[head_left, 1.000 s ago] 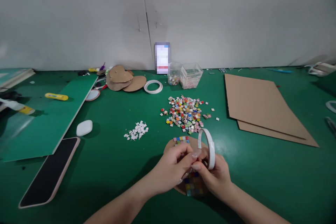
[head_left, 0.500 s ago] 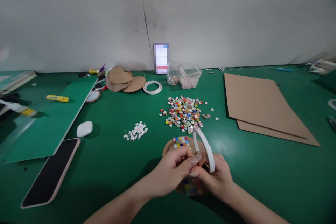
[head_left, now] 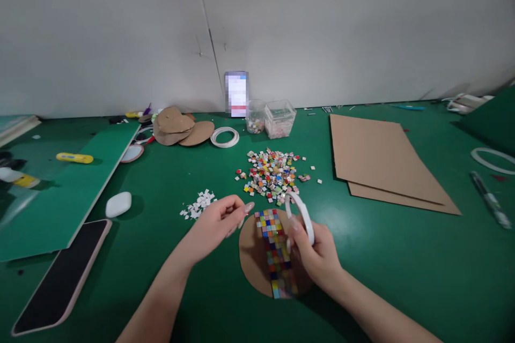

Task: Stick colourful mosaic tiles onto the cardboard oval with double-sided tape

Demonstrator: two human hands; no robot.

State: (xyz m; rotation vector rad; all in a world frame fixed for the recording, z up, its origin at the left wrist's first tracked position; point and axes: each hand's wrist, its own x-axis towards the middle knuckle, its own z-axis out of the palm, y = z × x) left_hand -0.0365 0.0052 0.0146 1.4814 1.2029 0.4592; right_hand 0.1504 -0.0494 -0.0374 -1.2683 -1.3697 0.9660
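My right hand (head_left: 316, 249) grips a narrow roll of white tape (head_left: 304, 215), which stands upright above the right side of a round cardboard piece (head_left: 251, 262). A band of small coloured mosaic tiles (head_left: 277, 246) runs across that cardboard from its far edge to its near edge. My left hand (head_left: 221, 222) hovers beside the disc's upper left edge, thumb and fingertips pinched together. Whatever may be between those fingertips is too small to make out. Just behind the left hand lies a little heap of white paper scraps (head_left: 199, 203).
Loose mosaic tiles (head_left: 271, 174) are heaped beyond the disc, with clear containers (head_left: 279, 120) behind them. Cardboard sheets (head_left: 368, 158) lie at right. To the left are a phone (head_left: 60, 278), a white case (head_left: 118, 204), a green board (head_left: 76, 193) and a yellow cutter (head_left: 74, 158).
My hands have separated: the left moved away to the left from the tape roll, while the right kept hold of it. More of the tile band is now uncovered. The view shifted slightly right.
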